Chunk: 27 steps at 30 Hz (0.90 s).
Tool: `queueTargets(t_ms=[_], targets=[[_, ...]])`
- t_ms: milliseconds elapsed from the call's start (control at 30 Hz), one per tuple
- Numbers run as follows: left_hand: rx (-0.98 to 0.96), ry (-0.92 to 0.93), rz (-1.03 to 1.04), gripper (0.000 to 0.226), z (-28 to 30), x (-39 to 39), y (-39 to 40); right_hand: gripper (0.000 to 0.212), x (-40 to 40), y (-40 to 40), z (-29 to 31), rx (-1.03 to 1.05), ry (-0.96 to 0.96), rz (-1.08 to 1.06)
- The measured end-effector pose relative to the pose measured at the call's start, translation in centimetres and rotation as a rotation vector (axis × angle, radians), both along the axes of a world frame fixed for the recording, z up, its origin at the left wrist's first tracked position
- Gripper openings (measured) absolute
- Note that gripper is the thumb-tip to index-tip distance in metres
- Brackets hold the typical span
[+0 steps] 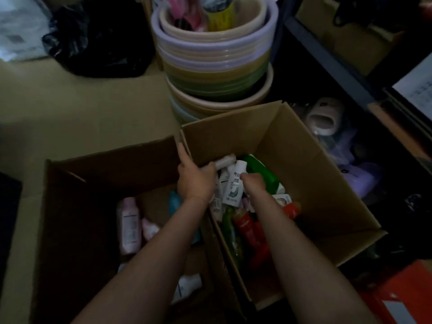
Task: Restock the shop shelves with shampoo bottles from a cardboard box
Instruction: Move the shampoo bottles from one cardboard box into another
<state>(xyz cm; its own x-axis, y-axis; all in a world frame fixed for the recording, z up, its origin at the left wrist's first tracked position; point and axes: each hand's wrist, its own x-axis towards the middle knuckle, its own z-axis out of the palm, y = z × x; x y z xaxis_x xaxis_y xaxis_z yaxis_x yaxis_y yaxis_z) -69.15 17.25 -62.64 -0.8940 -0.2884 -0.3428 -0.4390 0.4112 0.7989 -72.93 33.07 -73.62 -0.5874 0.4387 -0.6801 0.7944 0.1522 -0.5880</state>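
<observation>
Cardboard box (292, 160) on the floor holds the shampoo bottles. My left hand (195, 177) grips a small white bottle (225, 161); my right hand (253, 183) curls around another white bottle (233, 185). Next I should lift both toward the shelves.

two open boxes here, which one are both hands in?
The lighter right-hand box, packed with green, red and white bottles. The darker left box holds pink bottles and no hands.

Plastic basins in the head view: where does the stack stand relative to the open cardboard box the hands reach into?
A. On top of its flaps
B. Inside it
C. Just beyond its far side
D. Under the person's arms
C: the stack of plastic basins rises from the floor just past the far wall of the cardboard box.
</observation>
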Motion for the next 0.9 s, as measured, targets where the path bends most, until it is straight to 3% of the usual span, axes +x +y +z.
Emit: queueTargets(t_ms=[67, 133, 333, 433, 600, 733, 833, 900], targets=[[-0.052, 0.006, 0.023, 0.092, -0.8, -0.1, 0.0, 0.072, -0.4, 0.0, -2.6, 0.003, -0.053, 0.005], [-0.058, -0.002, 0.038, 0.093, -1.3, -0.2, -0.5, 0.080, -0.9, -0.6, -4.3, -0.003, -0.081, -0.019], [-0.043, 0.041, 0.059, 0.082, -1.4, -0.1, -1.0, 0.067, -1.0, -1.6, -7.7, -0.091, -0.099, -0.107], [-0.081, 0.045, 0.059, 0.071, -1.4, 0.0, -1.0, 0.065, -1.4, -1.7, -7.6, -0.363, -0.090, -0.163], [-0.074, 0.036, 0.078, 0.066, -1.1, 0.1, -0.8, 0.044, -1.7, -2.5, -6.4, -0.779, 0.156, -0.311], [-0.058, 0.049, 0.083, 0.065, -1.2, 0.2, -0.7, 0.056, -4.1, -4.5, -6.0, -0.906, 0.209, -0.407], [-0.042, 0.046, 0.085, 0.065, -1.5, 0.1, -0.7, 0.095, -5.9, -6.6, -8.6, -0.889, 0.144, -0.437], [-0.049, 0.050, 0.087, 0.065, -1.6, 0.1, -0.7, 0.087, -6.4, -7.5, -8.8, -0.894, 0.147, -0.457]])
